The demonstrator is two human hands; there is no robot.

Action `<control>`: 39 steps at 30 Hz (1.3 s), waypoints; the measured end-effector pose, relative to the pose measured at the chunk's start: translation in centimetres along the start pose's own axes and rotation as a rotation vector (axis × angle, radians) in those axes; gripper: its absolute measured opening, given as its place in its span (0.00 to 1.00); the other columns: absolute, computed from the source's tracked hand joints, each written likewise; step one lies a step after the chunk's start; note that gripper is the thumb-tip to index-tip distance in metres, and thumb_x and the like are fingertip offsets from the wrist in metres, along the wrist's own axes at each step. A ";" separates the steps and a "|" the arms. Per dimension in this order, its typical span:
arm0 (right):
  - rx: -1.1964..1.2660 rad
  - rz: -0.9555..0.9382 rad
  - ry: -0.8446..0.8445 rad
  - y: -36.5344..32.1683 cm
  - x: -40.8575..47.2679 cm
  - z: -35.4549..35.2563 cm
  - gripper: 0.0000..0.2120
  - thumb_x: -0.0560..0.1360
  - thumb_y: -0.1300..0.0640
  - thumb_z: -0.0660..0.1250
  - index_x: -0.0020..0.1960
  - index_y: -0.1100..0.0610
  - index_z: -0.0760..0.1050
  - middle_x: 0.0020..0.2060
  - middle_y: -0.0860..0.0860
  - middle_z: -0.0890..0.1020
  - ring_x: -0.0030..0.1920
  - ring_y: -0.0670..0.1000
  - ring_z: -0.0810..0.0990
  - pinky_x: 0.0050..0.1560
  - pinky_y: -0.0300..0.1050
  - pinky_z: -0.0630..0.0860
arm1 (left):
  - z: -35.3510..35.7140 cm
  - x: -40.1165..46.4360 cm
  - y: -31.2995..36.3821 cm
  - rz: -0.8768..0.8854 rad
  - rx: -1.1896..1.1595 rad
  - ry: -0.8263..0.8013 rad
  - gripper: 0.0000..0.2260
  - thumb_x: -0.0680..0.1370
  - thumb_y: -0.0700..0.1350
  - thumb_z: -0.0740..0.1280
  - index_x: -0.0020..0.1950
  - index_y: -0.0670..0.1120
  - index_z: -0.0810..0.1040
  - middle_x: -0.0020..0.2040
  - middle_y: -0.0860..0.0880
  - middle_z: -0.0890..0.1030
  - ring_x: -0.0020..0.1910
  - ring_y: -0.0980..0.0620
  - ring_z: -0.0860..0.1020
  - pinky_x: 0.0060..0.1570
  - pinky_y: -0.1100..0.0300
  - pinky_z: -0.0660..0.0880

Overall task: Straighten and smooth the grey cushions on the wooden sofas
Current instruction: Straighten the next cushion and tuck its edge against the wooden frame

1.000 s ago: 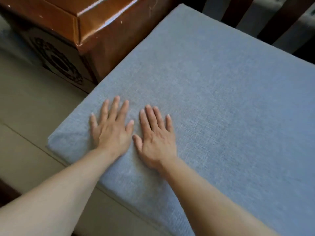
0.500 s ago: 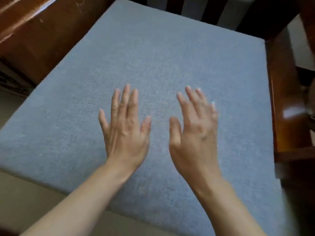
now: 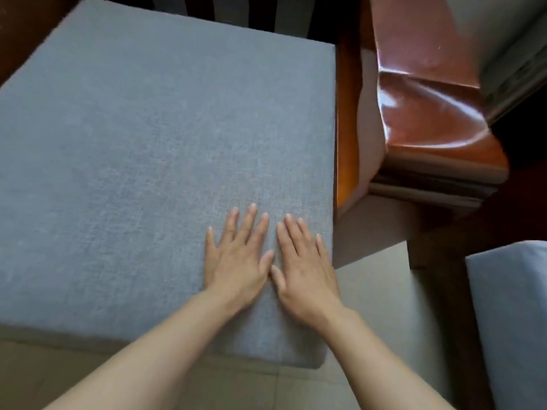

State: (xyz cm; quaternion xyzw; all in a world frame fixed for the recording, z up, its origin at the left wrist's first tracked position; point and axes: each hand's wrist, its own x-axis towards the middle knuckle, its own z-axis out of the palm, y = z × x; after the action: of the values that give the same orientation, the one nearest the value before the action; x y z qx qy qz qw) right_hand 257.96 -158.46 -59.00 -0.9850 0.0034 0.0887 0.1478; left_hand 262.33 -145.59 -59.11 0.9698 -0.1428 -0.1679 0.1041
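- Large square grey woven-fabric seat cushion (image 3: 142, 161) is filling the left and centre of the frame, lying flat on a wooden sofa seat; its near edge is running along the lower part of the frame.
- Left hand (image 3: 236, 261) is pressing palm-down on the cushion, lower centre-right of the frame, near the cushion's right edge; grip is flat, fingers straight and slightly spread, holding nothing.
- Right hand (image 3: 305, 273) is lying palm-down just beside the left hand, thumbs nearly touching; grip is flat, fingers straight and close together, little finger sitting near the cushion's right edge.
- Polished reddish-brown wooden armrest (image 3: 344, 119) is running along the cushion's right side.
- Glossy brown wooden side cabinet (image 3: 429, 113) is standing upper right of the frame, beside the armrest.
- Second grey cushion (image 3: 512, 321) is showing partly at the lower right edge, well apart from the hands.
- Beige tiled floor (image 3: 379, 306) is showing between the two cushions and along the bottom.
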 end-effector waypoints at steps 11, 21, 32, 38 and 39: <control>0.032 0.134 -0.091 -2.4 -6.7 -6.5 0.31 0.77 0.59 0.58 0.77 0.57 0.48 0.77 0.54 0.47 0.77 0.51 0.43 0.74 0.45 0.40 | -5.7 -9.6 -0.2 -0.117 -0.034 -0.183 0.31 0.81 0.51 0.56 0.78 0.51 0.42 0.78 0.52 0.40 0.77 0.52 0.41 0.74 0.47 0.44; -0.082 0.055 -0.187 -5.3 -13.1 -7.9 0.32 0.78 0.56 0.61 0.76 0.57 0.49 0.77 0.55 0.45 0.77 0.54 0.42 0.75 0.49 0.43 | -5.5 -16.4 2.1 -0.008 -0.002 -0.107 0.34 0.79 0.49 0.61 0.78 0.50 0.43 0.79 0.51 0.45 0.77 0.51 0.46 0.73 0.47 0.43; -0.069 -0.049 -0.160 -0.5 -16.9 -2.3 0.41 0.74 0.60 0.66 0.77 0.57 0.44 0.77 0.56 0.42 0.76 0.54 0.39 0.73 0.44 0.41 | 2.6 -18.9 4.2 -0.002 0.068 0.043 0.38 0.77 0.49 0.64 0.78 0.49 0.42 0.78 0.49 0.40 0.77 0.48 0.42 0.72 0.44 0.46; -0.106 -0.229 0.079 3.0 -16.5 2.8 0.51 0.56 0.56 0.81 0.74 0.59 0.61 0.74 0.58 0.62 0.74 0.59 0.59 0.68 0.53 0.61 | 9.0 -16.7 5.9 0.026 0.085 0.327 0.47 0.58 0.46 0.80 0.74 0.43 0.64 0.74 0.44 0.65 0.72 0.45 0.64 0.63 0.37 0.65; -0.100 -0.252 0.129 3.6 -16.1 3.8 0.51 0.54 0.56 0.81 0.73 0.59 0.63 0.73 0.58 0.64 0.73 0.59 0.62 0.67 0.54 0.64 | 9.9 -16.4 5.8 0.037 0.092 0.371 0.47 0.58 0.45 0.79 0.74 0.43 0.62 0.75 0.45 0.64 0.73 0.46 0.62 0.64 0.37 0.64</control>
State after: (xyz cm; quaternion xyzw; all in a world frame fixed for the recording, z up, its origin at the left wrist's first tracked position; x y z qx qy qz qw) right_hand 241.29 -161.10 -60.77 -0.9874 -0.1154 0.0062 0.1081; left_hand 242.62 -147.49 -61.94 0.9851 -0.1466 0.0226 0.0875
